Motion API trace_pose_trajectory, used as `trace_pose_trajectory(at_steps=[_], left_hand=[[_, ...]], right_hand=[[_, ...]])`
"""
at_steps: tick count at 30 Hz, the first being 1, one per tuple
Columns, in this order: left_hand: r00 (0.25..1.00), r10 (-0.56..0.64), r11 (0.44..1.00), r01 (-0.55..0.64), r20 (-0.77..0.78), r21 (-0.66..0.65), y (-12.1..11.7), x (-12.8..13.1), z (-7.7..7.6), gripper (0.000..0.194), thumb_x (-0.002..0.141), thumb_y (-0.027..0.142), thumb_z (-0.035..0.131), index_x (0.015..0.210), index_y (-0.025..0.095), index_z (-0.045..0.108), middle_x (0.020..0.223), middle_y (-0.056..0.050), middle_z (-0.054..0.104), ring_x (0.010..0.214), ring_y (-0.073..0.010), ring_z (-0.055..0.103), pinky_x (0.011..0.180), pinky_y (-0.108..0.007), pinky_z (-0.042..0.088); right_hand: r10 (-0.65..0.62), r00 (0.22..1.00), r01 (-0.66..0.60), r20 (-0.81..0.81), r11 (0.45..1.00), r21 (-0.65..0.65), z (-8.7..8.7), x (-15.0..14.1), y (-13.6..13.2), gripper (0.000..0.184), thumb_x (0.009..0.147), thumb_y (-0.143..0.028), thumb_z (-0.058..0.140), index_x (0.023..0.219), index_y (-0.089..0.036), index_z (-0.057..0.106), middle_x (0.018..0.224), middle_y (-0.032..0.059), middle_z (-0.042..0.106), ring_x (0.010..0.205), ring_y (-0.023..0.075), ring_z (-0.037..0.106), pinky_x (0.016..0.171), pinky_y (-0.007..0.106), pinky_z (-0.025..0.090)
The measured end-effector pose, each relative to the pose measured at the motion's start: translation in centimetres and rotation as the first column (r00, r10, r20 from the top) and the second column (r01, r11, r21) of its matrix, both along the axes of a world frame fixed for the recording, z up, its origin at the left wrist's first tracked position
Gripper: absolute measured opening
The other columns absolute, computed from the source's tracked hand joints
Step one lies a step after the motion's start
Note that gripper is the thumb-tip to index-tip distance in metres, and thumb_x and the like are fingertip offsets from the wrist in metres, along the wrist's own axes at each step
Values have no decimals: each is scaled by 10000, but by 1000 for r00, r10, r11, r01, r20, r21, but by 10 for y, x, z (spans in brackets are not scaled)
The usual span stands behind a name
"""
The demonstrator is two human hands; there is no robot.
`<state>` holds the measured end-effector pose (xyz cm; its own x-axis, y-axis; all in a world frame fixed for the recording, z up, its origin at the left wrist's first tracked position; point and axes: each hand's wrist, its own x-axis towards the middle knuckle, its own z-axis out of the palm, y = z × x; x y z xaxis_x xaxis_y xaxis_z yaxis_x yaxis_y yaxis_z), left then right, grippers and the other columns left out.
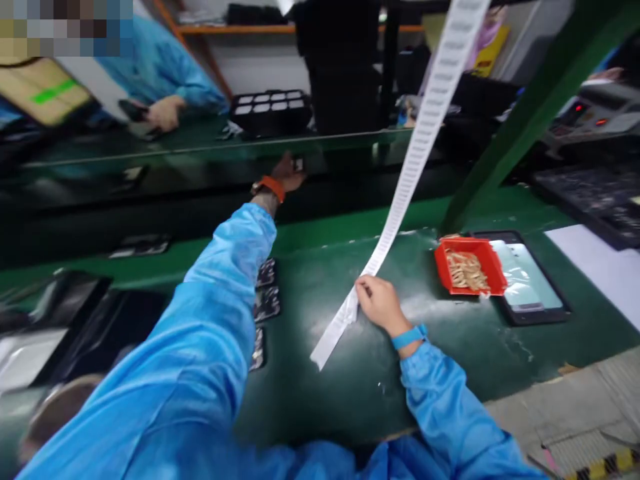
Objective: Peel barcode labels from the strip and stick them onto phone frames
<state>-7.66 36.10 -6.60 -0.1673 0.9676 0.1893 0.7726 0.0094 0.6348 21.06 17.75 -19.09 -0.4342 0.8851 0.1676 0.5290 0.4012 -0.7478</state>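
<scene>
My left hand (289, 175), with an orange band at its wrist, reaches over the dark strip beyond the green table. Its fingers are closed around something small and dark with a whitish patch, too dim and blurred to name. With thumb and forefinger, my right hand (380, 303) pinches a long strip of printed white labels (400, 200). The strip hangs from above, and its lower end lies over the tabletop. Several dark electronic parts (267, 301) lie beside my left sleeve, partly hidden by it.
A red bin (470, 267) of small tan pieces overlaps a black tray (535, 280) at right. A green post (520, 113) slants up behind. Dark cases (100, 327) lie at left. Across the bench, a co-worker's hand (166, 113) holds a dark object near a black box (270, 113).
</scene>
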Motion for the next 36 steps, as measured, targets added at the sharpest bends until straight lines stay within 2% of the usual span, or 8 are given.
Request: trace_pose_trajectory(at_steps=[4, 7, 12, 20, 24, 27, 33, 36], left_hand=[[988, -97, 956, 59, -118, -288, -78, 18, -22, 247, 879, 221, 711, 1079, 79, 683, 865, -17, 684, 807, -145, 588, 856, -258, 416], [897, -383, 848, 247, -219, -470, -174, 65, -48, 288, 878, 439, 709, 868, 152, 688, 785, -53, 657, 833, -233, 632, 823, -310, 433], [894, -279, 931, 162, -351, -328, -280, 134, -88, 455, 867, 529, 694, 1094, 145, 607, 1062, -159, 663, 999, -333, 623, 806, -372, 444], [936, -211, 953, 133, -282, -271, -295, 131, -95, 400, 924, 483, 648, 1129, 146, 584, 1082, -131, 658, 1010, -301, 617, 850, -391, 446], [988, -122, 985, 109, -93, -133, -305, 139, -96, 593, 816, 609, 726, 1174, 164, 562, 1137, -123, 652, 1061, -315, 606, 900, -425, 451], [999, -22, 1000, 21, 50, 10, -309, 144, -95, 424, 879, 456, 684, 1165, 170, 557, 1073, -96, 674, 1018, -285, 625, 913, -431, 451], [962, -158, 925, 64, 224, 375, -314, 141, -88, 542, 845, 349, 703, 1325, 175, 519, 1248, -127, 610, 1063, -228, 643, 947, -371, 513], [954, -164, 925, 60, 251, 376, -313, 140, -88, 209, 924, 266, 603, 1107, 174, 642, 1108, -94, 674, 983, -190, 662, 893, -323, 531]], right_hand=[[-37, 998, 39, -50, 999, 31, -4, 3, 0, 214, 933, -190, 462, 946, -189, 676, 905, 78, 708, 823, 207, 640, 807, 311, 469], [-38, 999, 36, 26, 995, 97, 0, 6, -7, 182, 946, -248, 503, 926, -185, 672, 951, 98, 688, 911, 241, 606, 863, 355, 450], [-8, 967, -37, 255, 985, 170, 8, 9, -23, 203, 885, -377, 666, 974, -197, 694, 1070, 120, 683, 1016, 296, 556, 879, 406, 409], [160, 983, -154, 84, 985, -81, 16, 18, -19, 78, 845, -214, 563, 863, -196, 637, 747, 5, 661, 707, 165, 594, 720, 300, 438], [5, 972, -62, -236, 971, -232, 16, 8, -27, 121, 814, -313, 597, 827, -193, 590, 702, -15, 622, 635, 140, 578, 628, 268, 459], [-122, 901, -24, -417, 944, -329, 17, -4, -40, 201, 804, -356, 609, 919, -192, 587, 704, -20, 625, 620, 138, 593, 594, 258, 474], [-155, 875, 76, -458, 979, -187, 21, -11, -57, 133, 861, -301, 580, 931, -197, 624, 701, -31, 578, 628, 133, 555, 612, 265, 470], [-150, 879, 97, -452, 986, -138, 20, -10, -59, 118, 874, -279, 568, 932, -199, 633, 724, -22, 580, 661, 142, 562, 641, 279, 480]])
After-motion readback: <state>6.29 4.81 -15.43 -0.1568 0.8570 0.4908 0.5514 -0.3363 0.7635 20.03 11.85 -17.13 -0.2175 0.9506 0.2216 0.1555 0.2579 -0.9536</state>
